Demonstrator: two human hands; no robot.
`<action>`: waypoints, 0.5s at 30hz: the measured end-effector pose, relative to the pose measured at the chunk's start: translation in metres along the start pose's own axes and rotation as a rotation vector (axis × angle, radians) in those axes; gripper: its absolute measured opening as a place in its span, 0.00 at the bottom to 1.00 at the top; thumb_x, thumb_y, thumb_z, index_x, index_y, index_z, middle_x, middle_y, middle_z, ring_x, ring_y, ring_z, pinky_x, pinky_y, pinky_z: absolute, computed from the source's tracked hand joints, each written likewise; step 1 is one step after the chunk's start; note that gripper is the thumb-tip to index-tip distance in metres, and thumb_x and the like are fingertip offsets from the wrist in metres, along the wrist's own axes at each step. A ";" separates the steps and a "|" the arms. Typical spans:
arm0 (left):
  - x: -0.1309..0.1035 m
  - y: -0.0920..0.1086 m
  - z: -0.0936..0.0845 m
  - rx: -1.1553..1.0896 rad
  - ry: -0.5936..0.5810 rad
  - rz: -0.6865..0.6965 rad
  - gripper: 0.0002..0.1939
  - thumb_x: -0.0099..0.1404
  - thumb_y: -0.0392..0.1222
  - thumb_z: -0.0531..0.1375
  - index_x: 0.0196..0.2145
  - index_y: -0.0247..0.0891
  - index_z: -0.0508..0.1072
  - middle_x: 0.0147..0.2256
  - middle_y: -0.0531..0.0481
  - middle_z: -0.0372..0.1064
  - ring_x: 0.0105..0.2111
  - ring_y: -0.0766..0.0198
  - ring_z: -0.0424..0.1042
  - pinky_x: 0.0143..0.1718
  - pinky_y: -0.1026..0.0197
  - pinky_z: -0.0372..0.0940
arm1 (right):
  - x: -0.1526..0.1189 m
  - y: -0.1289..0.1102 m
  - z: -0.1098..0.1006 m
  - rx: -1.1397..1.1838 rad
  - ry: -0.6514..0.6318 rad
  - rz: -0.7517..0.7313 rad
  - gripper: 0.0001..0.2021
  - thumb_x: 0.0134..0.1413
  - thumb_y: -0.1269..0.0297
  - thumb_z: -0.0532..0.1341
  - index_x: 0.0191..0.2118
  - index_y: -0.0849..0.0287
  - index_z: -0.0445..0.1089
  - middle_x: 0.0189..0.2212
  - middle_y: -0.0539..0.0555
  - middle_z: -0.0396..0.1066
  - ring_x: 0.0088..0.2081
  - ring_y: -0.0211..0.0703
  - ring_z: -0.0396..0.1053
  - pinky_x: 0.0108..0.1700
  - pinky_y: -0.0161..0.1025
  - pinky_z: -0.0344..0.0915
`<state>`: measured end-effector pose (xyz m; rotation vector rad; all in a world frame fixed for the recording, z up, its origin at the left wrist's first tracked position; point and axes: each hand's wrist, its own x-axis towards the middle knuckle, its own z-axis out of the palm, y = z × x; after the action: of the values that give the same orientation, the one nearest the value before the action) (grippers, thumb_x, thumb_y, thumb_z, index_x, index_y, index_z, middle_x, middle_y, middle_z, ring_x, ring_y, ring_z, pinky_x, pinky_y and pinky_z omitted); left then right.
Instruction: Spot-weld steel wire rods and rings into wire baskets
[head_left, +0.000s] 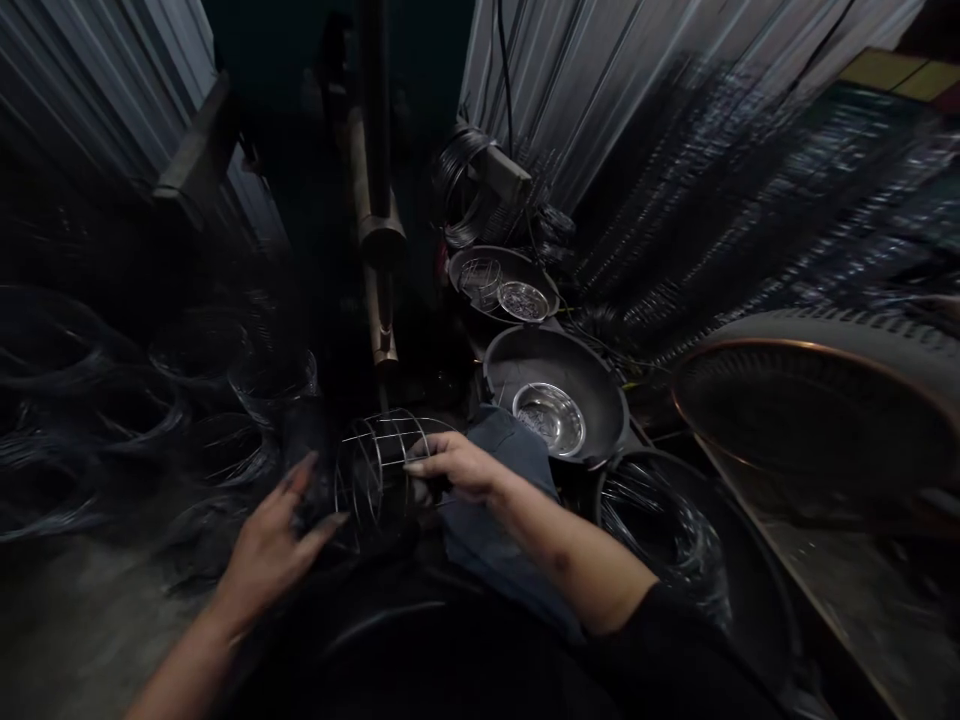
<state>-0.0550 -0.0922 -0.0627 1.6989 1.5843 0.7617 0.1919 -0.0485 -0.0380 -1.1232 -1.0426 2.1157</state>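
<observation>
wire frame (381,464) blurred, right fingers (435,460) partly hidden behind it, left hand (274,535) smeared

Wire frame (381,438) left of middle basin (589,375); bowl (555,418) inside; far basin (517,264) behind.

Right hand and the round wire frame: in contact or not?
Touching. The head view shows the right hand with its thumb and fingers closed on the wire frame at its right side.
</observation>
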 end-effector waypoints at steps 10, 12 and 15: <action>0.014 -0.015 0.041 0.268 0.059 0.719 0.56 0.51 0.42 0.65 0.68 0.45 0.35 0.61 0.35 0.55 0.61 0.41 0.55 0.55 0.41 0.59 | 0.025 -0.049 0.014 -0.016 -0.105 0.144 0.06 0.44 0.67 0.65 0.26 0.63 0.67 0.15 0.48 0.68 0.12 0.33 0.62 0.11 0.25 0.49; 0.016 -0.015 0.048 0.194 0.107 0.719 0.55 0.51 0.43 0.66 0.68 0.45 0.37 0.61 0.35 0.56 0.60 0.40 0.56 0.55 0.41 0.60 | 0.030 -0.057 0.016 -0.095 -0.075 0.124 0.09 0.45 0.63 0.66 0.26 0.63 0.68 0.15 0.48 0.68 0.13 0.33 0.63 0.12 0.26 0.49; 0.015 -0.011 0.048 0.063 0.115 0.579 0.50 0.52 0.45 0.66 0.66 0.48 0.45 0.60 0.40 0.58 0.58 0.40 0.59 0.56 0.41 0.61 | 0.024 -0.074 0.012 -0.352 0.084 -0.046 0.13 0.43 0.58 0.69 0.24 0.62 0.69 0.16 0.48 0.67 0.17 0.33 0.63 0.17 0.28 0.55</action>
<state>-0.0217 -0.0810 -0.1003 2.2291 1.1947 1.1133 0.1759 0.0061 0.0163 -1.3218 -1.4234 1.8769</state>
